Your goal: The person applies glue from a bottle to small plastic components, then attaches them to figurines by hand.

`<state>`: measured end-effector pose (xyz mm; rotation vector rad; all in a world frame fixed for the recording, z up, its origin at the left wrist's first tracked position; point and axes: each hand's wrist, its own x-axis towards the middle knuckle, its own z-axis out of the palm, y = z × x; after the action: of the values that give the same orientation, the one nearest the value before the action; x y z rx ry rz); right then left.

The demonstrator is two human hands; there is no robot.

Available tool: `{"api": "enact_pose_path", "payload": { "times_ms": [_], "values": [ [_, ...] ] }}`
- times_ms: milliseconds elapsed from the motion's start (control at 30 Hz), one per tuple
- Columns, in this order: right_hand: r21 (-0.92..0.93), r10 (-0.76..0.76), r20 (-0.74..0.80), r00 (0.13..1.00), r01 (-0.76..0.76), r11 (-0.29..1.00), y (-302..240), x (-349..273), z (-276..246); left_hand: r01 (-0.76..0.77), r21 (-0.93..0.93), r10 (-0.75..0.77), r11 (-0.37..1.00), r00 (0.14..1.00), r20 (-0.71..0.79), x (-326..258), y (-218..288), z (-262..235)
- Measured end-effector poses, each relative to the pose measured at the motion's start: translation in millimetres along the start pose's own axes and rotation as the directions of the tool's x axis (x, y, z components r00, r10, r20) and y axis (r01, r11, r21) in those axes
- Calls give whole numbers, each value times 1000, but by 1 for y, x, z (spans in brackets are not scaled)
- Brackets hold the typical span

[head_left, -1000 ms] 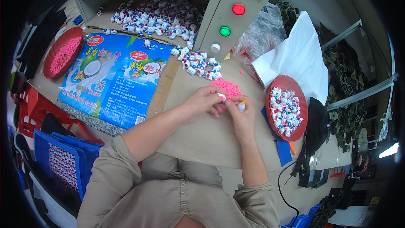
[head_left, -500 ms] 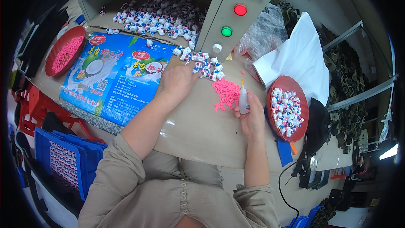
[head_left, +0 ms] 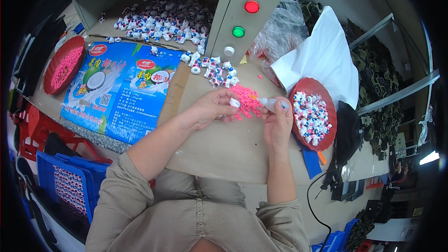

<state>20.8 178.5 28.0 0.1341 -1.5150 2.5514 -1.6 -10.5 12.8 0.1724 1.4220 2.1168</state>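
Pinched in my left hand [head_left: 211, 108] is a small white figurine [head_left: 234, 103], held over the near edge of a pile of pink pieces [head_left: 246, 97]. My right hand [head_left: 278, 123] grips a small white squeeze bottle [head_left: 270, 104], its thin yellow tip tilted left toward the figurine but apart from it. Beyond my left hand lies a loose cluster of white, blue and red figurines [head_left: 215, 71]. To the right of my right hand, a red dish [head_left: 332, 112] holds many figurines with pink bits among them.
A grey machine [head_left: 233, 42] with red and green buttons stands at the back, more figurines heaped in its opening. A blue printed cardboard sheet [head_left: 123, 91] covers the left of the table. Another red dish [head_left: 50, 83] holds pink pieces. White sheeting [head_left: 317, 51] lies at right.
My left hand has come back from the figurine cluster toward me, now with one figurine. The bottle in my right hand has tipped from upright to pointing left.
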Motion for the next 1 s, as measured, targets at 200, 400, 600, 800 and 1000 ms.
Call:
{"api": "enact_pose_path", "payload": {
  "times_ms": [200, 400, 600, 800, 1000],
  "values": [
    [-307, -126, 108, 986, 153, 939, 4, -9, 1, -151, 132, 166, 980, 980, -106, 4, -7, 4],
    [-497, -174, 175, 969, 240, 834, 8, -14, 4, -188, 230, 228, 955, 960, -164, 8, -10, 1],
    [-528, -181, 188, 965, 255, 810, 9, -14, 3, -196, 236, 237, 952, 958, -159, 7, -10, 3],
    [-525, -171, 188, 967, 246, 814, 8, -14, 6, -181, 248, 224, 952, 961, -160, 7, -8, 4],
    [-536, -165, 192, 967, 244, 808, 8, -14, 5, -175, 253, 222, 951, 960, -169, 7, -10, 4]
  ]
}}
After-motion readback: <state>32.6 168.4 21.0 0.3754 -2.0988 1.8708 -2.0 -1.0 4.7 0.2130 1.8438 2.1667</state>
